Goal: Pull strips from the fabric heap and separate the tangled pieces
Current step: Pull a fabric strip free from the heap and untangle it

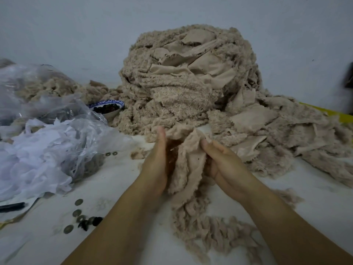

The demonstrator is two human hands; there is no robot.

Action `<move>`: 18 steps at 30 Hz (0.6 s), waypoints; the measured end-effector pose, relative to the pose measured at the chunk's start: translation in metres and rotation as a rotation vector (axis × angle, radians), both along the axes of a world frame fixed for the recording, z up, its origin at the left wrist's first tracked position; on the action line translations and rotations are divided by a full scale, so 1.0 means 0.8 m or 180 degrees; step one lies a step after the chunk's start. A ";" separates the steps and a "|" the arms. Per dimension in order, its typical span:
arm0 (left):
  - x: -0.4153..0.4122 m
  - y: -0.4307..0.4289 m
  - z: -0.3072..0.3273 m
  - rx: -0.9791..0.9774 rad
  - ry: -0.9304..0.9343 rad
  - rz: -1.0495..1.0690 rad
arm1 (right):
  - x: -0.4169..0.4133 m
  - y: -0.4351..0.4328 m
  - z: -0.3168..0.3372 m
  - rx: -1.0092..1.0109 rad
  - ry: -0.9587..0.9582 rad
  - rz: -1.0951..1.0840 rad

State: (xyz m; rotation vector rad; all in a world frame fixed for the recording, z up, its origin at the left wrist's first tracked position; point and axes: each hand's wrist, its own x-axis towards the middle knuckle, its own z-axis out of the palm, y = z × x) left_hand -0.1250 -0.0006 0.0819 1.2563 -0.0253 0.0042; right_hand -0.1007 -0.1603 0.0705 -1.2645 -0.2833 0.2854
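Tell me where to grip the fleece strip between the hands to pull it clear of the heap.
Grip the fleece strip high, just below where it meets the fabric heap, coming from the near side with fingers across its width. Its lower end lies loose, so probably only the top is snagged.

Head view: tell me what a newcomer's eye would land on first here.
The tall beige fabric heap fills the middle against the wall, spilling to the right. In front of it, the left hand lies flat against a fleece strip while the right hand grips its other side, the strip trailing down the table. A clear plastic bag of white scraps sits at the left.
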 end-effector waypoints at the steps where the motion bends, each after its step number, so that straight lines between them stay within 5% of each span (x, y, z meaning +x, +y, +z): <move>1: -0.003 -0.003 -0.001 0.0336 -0.0056 -0.0122 | 0.000 0.001 0.002 0.0130 0.0038 -0.0073; 6: -0.002 -0.003 -0.015 0.2031 -0.0495 0.0369 | 0.004 -0.001 -0.001 0.0205 -0.0012 -0.0183; 8: -0.003 -0.005 -0.016 0.1584 -0.0434 0.0596 | 0.004 0.001 0.001 0.0266 0.0003 -0.0257; 10: -0.005 -0.006 -0.007 0.0497 0.0032 0.0577 | 0.007 0.001 -0.002 0.0353 -0.0010 -0.0313; 13: -0.007 -0.003 0.004 -0.0864 0.0628 -0.0126 | 0.008 0.001 -0.001 0.0327 0.0140 -0.0471; 18: -0.007 -0.004 0.005 -0.1205 0.0587 -0.0297 | 0.001 0.000 0.006 0.0136 0.0058 -0.0310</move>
